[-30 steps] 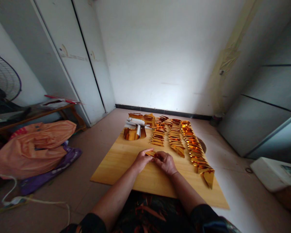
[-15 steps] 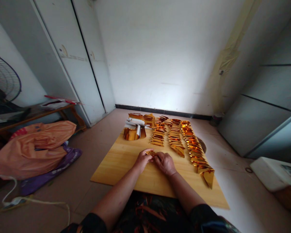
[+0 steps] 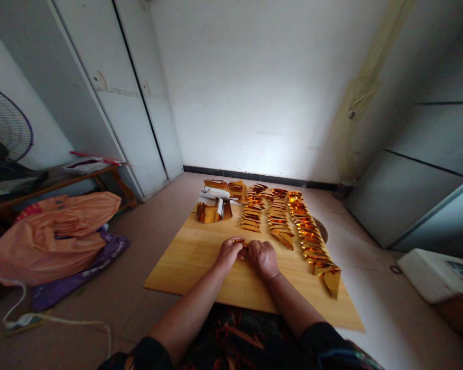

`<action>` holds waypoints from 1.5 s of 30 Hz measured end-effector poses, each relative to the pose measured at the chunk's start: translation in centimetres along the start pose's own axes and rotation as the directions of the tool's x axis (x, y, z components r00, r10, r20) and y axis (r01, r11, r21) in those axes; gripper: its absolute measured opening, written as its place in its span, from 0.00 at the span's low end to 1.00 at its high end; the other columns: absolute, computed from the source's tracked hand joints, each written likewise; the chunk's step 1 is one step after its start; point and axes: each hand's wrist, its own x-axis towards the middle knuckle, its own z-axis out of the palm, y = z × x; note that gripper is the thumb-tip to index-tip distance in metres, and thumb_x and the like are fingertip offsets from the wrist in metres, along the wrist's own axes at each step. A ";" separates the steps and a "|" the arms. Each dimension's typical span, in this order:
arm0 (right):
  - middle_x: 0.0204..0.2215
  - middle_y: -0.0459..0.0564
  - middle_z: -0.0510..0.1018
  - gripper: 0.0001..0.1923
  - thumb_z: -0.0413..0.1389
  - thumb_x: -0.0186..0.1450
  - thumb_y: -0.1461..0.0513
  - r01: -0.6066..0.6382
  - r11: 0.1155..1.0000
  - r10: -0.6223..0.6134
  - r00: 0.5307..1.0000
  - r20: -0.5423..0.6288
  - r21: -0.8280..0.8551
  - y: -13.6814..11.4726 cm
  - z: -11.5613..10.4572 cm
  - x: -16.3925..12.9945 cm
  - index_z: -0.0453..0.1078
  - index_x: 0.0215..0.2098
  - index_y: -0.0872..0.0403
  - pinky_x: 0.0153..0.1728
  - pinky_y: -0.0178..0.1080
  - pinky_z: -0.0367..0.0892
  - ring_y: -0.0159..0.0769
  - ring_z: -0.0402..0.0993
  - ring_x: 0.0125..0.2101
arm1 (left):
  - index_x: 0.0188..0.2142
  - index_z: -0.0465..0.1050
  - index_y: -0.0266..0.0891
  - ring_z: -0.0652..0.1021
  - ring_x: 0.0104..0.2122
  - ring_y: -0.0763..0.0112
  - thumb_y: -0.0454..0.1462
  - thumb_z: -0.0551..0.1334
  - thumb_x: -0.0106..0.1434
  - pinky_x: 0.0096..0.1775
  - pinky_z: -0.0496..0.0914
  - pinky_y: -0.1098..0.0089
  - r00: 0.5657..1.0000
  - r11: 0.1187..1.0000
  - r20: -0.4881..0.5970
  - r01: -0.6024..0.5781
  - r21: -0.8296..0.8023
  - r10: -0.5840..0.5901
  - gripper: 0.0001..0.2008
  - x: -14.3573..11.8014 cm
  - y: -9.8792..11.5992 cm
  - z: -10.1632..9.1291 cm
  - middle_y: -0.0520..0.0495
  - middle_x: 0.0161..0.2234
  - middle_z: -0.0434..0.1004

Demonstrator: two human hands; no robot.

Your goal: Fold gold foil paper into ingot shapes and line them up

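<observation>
Between my two hands is a small piece of gold foil paper [image 3: 246, 246], mostly covered by the fingers. My left hand [image 3: 230, 254] pinches its left side, and my right hand [image 3: 264, 258] is closed on its right side with the knuckles up. Both hands are over the middle of a wooden board [image 3: 189, 262]. Beyond them lie rows of folded gold foil pieces, a left row [image 3: 250, 216], a middle row [image 3: 278, 218] and a longer right row [image 3: 308, 231]. Curled gold foil sheets [image 3: 208, 212] lie at the board's back left.
A white roll [image 3: 216, 193] rests among the foil sheets. On the left floor are an orange bag [image 3: 54, 236], a purple bag [image 3: 85, 270] and a white cable [image 3: 73, 319]. A white box [image 3: 434, 275] stands at the right.
The foil piece between my hands has turned and less of it shows now. My right fingers have curled in more over it. The rows on the board have not moved.
</observation>
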 end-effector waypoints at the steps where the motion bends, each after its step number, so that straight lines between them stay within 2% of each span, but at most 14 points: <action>1: 0.19 0.45 0.70 0.15 0.49 0.68 0.64 -0.011 1.000 0.011 1.000 -0.002 -0.007 0.0 0.0 0.0 0.65 0.23 0.54 0.27 0.38 0.47 0.30 0.62 0.20 | 0.36 0.73 0.32 0.75 0.22 0.72 0.34 0.61 0.47 0.22 0.66 0.75 1.000 1.000 0.002 -0.003 -0.003 0.003 0.15 0.0 0.0 0.0 0.47 0.25 0.77; 8: 0.18 0.45 0.70 0.15 0.48 0.68 0.64 -0.049 0.999 0.050 0.998 -0.044 0.018 -0.1 0.0 0.0 0.64 0.23 0.53 0.27 0.38 0.48 0.30 0.61 0.19 | 0.37 0.72 0.31 0.75 0.23 0.71 0.35 0.60 0.47 0.23 0.69 0.73 1.000 1.000 0.014 0.008 -0.028 -0.007 0.16 -0.1 -0.1 -0.1 0.46 0.27 0.77; 14: 0.19 0.45 0.70 0.15 0.48 0.68 0.64 -0.054 0.999 0.054 0.998 -0.024 0.002 -0.1 -0.2 0.0 0.65 0.23 0.53 0.27 0.38 0.48 0.30 0.61 0.19 | 0.38 0.71 0.30 0.76 0.23 0.71 0.34 0.60 0.48 0.23 0.69 0.72 0.999 0.999 0.038 -0.001 -0.048 0.002 0.16 -0.1 -0.1 -0.1 0.46 0.27 0.77; 18: 0.18 0.45 0.70 0.15 0.48 0.68 0.64 -0.058 0.998 0.058 0.998 -0.023 0.001 -0.1 -0.5 0.2 0.65 0.23 0.54 0.28 0.37 0.48 0.30 0.61 0.19 | 0.38 0.72 0.31 0.76 0.23 0.72 0.32 0.61 0.49 0.24 0.69 0.73 0.999 0.999 0.029 0.042 -0.030 -0.041 0.15 0.1 0.0 -0.1 0.45 0.28 0.77; 21: 0.18 0.45 0.70 0.15 0.49 0.68 0.62 -0.058 0.998 0.057 0.998 -0.028 -0.013 -0.2 -0.6 0.2 0.65 0.24 0.54 0.28 0.37 0.48 0.29 0.61 0.19 | 0.41 0.71 0.31 0.76 0.22 0.73 0.31 0.62 0.48 0.24 0.69 0.74 0.997 0.997 0.021 0.076 -0.017 -0.076 0.18 0.3 0.2 -0.1 0.47 0.27 0.77; 25: 0.19 0.44 0.70 0.14 0.51 0.67 0.60 -0.061 0.998 0.061 0.997 -0.039 -0.004 -0.2 -0.7 0.1 0.65 0.24 0.54 0.29 0.36 0.48 0.29 0.61 0.20 | 0.45 0.70 0.34 0.75 0.24 0.74 0.30 0.64 0.46 0.23 0.68 0.76 0.997 0.998 0.051 0.058 -0.029 -0.057 0.24 0.3 0.2 -0.2 0.49 0.29 0.76; 31: 0.19 0.43 0.71 0.12 0.50 0.66 0.65 -0.055 0.998 0.056 0.998 -0.042 0.032 -0.2 -0.6 0.0 0.66 0.24 0.54 0.30 0.36 0.49 0.29 0.62 0.20 | 0.37 0.72 0.35 0.75 0.26 0.75 0.29 0.65 0.42 0.25 0.68 0.76 1.000 1.000 0.013 0.026 0.009 -0.026 0.19 0.0 0.3 0.0 0.48 0.31 0.76; 36: 0.20 0.44 0.72 0.11 0.52 0.66 0.64 -0.062 0.996 0.064 0.997 -0.035 0.063 -0.1 -0.6 0.2 0.69 0.26 0.54 0.31 0.36 0.49 0.30 0.63 0.22 | 0.32 0.71 0.34 0.73 0.22 0.77 0.29 0.64 0.41 0.23 0.66 0.76 1.000 1.000 0.028 0.002 0.030 -0.003 0.15 0.2 0.1 0.2 0.50 0.27 0.75; 45: 0.20 0.45 0.72 0.13 0.52 0.66 0.63 -0.078 0.996 0.080 0.995 -0.057 0.042 -0.1 -0.5 0.2 0.67 0.23 0.54 0.34 0.38 0.48 0.30 0.62 0.22 | 0.32 0.72 0.33 0.72 0.20 0.76 0.27 0.62 0.41 0.22 0.67 0.77 1.000 0.994 -0.019 -0.014 0.113 0.017 0.14 0.4 -0.5 0.4 0.52 0.22 0.73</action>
